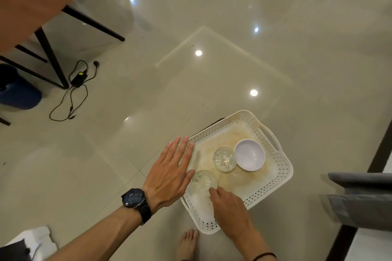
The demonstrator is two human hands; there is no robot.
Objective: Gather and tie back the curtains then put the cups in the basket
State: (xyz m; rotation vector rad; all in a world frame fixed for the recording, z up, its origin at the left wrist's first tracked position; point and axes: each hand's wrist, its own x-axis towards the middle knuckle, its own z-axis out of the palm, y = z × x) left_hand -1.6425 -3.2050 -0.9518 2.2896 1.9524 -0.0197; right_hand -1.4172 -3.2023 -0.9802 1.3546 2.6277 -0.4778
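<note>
1. We see a white basket (282,172) on the floor (106,144), holding a glass cup (224,159) touching a white bowl (249,154).
2. Right hand (230,207): fingertips pinch the rim of a second cup (203,181) inside the basket; whether it rests on the bottom, we cannot tell.
3. Left hand (169,176): flat, fingers spread, holding nothing, at the basket's near-left corner.

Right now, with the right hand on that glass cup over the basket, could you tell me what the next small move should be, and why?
Probably lower the glass cup onto the bare floor of the basket and let go. The right hand holds its rim with the fingertips at the near end, the other glass cup and white bowl already sit farther in, and the left hand hovers open beside it.
</note>
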